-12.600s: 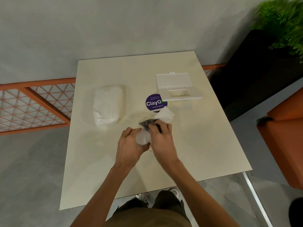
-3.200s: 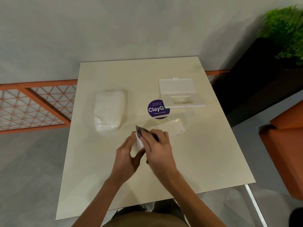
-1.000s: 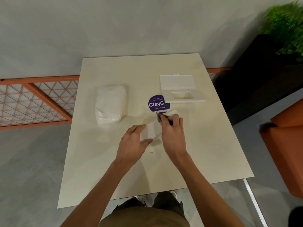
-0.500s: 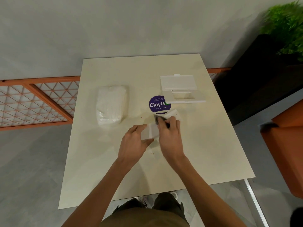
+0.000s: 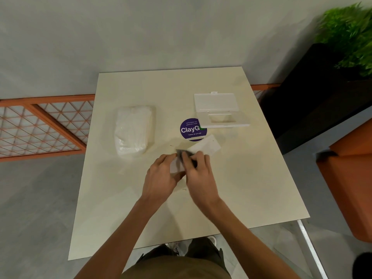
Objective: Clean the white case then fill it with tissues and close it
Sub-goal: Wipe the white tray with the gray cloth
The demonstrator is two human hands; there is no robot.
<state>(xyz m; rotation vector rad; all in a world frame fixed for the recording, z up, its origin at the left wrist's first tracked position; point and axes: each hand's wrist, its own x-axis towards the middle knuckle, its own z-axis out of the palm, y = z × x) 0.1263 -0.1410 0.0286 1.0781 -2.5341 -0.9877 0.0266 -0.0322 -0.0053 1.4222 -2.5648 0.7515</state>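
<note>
A white case half (image 5: pixel 206 147) lies tilted on the table in front of me. My left hand (image 5: pixel 161 176) grips its near left end. My right hand (image 5: pixel 199 172) presses a dark grey cloth (image 5: pixel 181 152) on the case half, close to my left fingers. The other white case part (image 5: pixel 220 111), a frame with its flap lid folded open, lies flat at the back right. A clear-wrapped pack of white tissues (image 5: pixel 133 130) rests at the left of the table.
A purple round ClayGo sticker (image 5: pixel 190 129) sits on the cream table (image 5: pixel 247 178), between the case parts. An orange lattice railing (image 5: pixel 40 125) runs at the left. A black planter with a green plant (image 5: pixel 348 37) and an orange seat (image 5: pixel 350 178) stand at the right.
My right hand has slid the dark cloth leftward and nearer along the case half, up against my left hand. The left hand keeps its hold.
</note>
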